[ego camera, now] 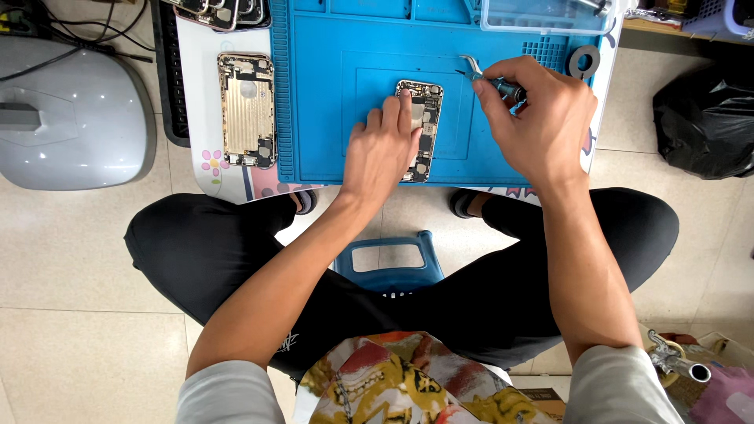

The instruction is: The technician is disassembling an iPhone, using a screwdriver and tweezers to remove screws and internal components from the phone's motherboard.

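Pressing our left hand (385,149) flat, fingers together, we are steadying the opened phone housing (424,129) at the centre of the blue work mat (314,94). At two o'clock from it, our right hand (538,118) is pinching curved tweezers (473,67). Another gold housing (247,110) is lying at nine o'clock.

the opened phone housing (424,126) lies flat and face-up, long side running away from the person, its gold frame showing dark inner parts and small metal pieces. it sits directly under the left hand (383,149), whose fingertips press on its near-left half. the curved metal tweezers (473,67) are pinched in the right hand (534,118), tips jutting out left of the fingers, just above and right of the housing's far corner, not touching it.
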